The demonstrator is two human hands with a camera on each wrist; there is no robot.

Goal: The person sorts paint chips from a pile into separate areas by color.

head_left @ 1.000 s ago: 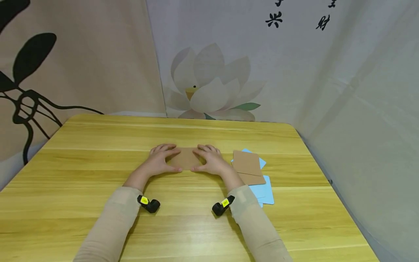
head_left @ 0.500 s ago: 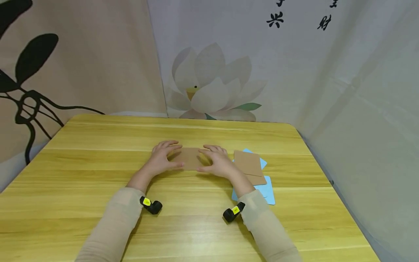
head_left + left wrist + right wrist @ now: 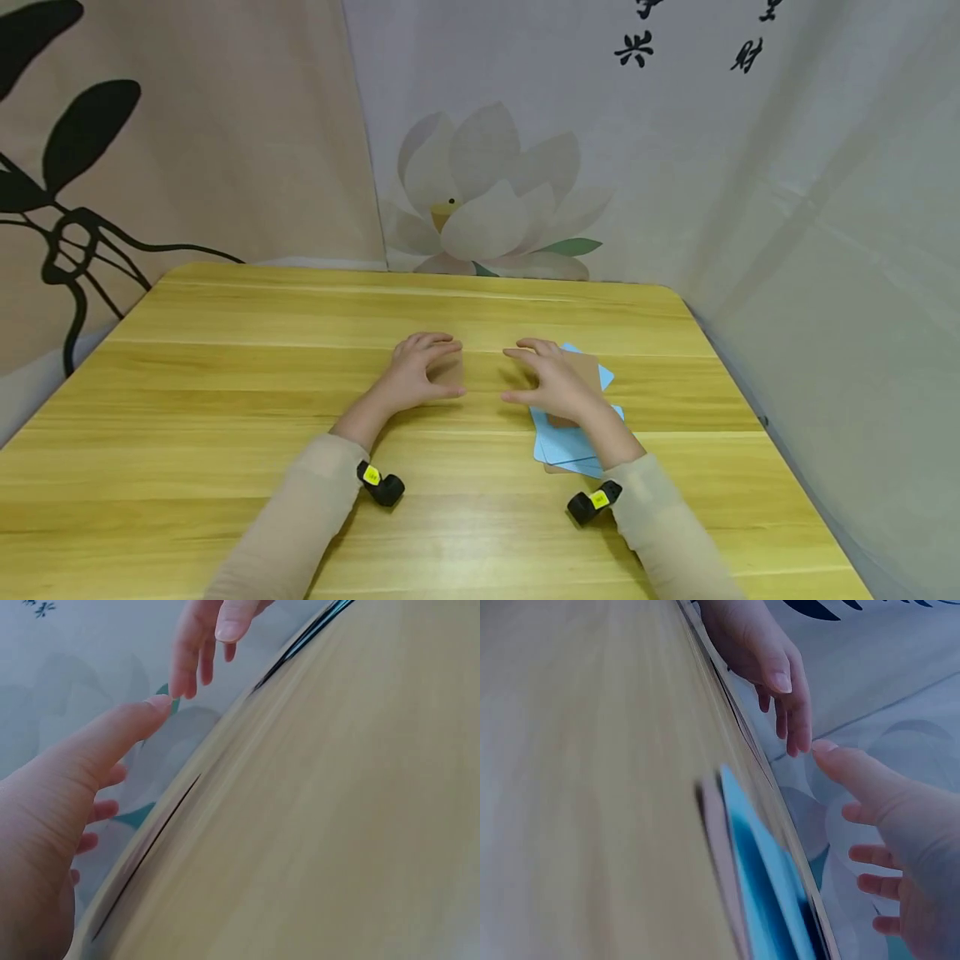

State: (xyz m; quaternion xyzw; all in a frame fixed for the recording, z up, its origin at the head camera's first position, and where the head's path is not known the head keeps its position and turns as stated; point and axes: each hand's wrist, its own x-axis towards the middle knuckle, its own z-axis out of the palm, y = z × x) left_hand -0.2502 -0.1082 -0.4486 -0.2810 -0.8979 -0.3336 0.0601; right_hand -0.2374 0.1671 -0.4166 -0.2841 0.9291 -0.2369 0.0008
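In the head view, my left hand (image 3: 412,375) is over a flat brown card (image 3: 451,372), thumb and fingers spread apart and hiding the card's left part. My right hand (image 3: 557,379) hovers at the left side of a loose pile, its fingers also apart with nothing between them. That pile has brown cards (image 3: 587,367) and blue cards (image 3: 566,446), partly covered by the hand and wrist. In the right wrist view the blue cards (image 3: 757,877) lie below my right hand (image 3: 907,832). The left wrist view shows my left hand (image 3: 90,765) above the card's thin edge.
Both hands work over a wooden table (image 3: 262,400). Behind it hangs a pale cloth backdrop (image 3: 525,192) printed with a lotus, leaves and dark characters. A small black camera sits on each wrist, at the cuff of a beige sleeve (image 3: 292,508).
My right hand has left the brown card and moved right over the pile. My left hand has shifted right over the single card, which stays in place. The head view has turned slightly.
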